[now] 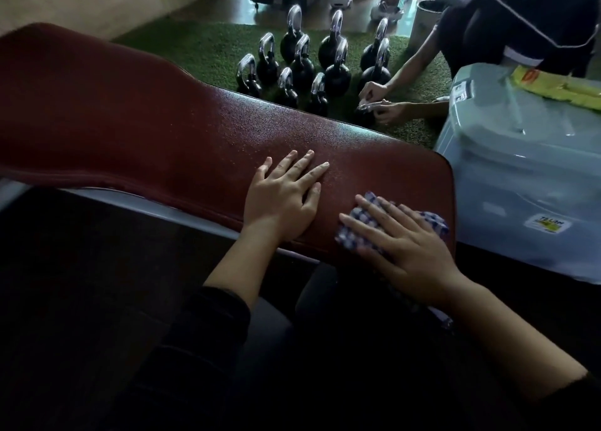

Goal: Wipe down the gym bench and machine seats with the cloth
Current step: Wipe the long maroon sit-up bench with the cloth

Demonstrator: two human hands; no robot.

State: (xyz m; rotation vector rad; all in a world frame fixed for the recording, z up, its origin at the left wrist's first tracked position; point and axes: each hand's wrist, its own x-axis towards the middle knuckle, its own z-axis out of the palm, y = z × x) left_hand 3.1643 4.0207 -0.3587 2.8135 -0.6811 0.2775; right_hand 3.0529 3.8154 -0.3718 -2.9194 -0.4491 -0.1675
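A long dark red padded gym bench (140, 121) runs from the upper left to the lower right of the head view. My left hand (283, 196) lies flat on the pad near its right end, fingers spread and straight. Just to its right, my right hand (403, 245) presses flat on a blue-and-white checked cloth (364, 225) at the bench's near right corner. The hand covers most of the cloth; its edges show around the fingers.
Several black kettlebells (302, 66) stand on green turf (201, 49) beyond the bench. Another person's hands (380, 102) work near them at the right. A large grey plastic bin (527, 176) with a yellow cloth (559, 89) on its lid sits right of the bench.
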